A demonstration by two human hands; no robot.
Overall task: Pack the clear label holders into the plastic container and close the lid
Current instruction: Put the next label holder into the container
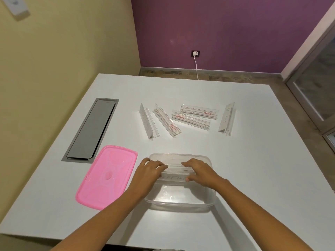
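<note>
Hands, left [150, 173] and right [199, 172], pinch label holder [175, 171].

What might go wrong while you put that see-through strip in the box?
The label holder gripped by the left hand and right hand could catch on the container rim and sit tilted. Five loose holders wait on the table; piled untidily, they may stop the pink lid closing.

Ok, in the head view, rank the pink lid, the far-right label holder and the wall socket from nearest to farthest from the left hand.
1. Pink lid, just left of the left hand.
2. Far-right label holder, across the table.
3. Wall socket, on the purple wall.
</note>
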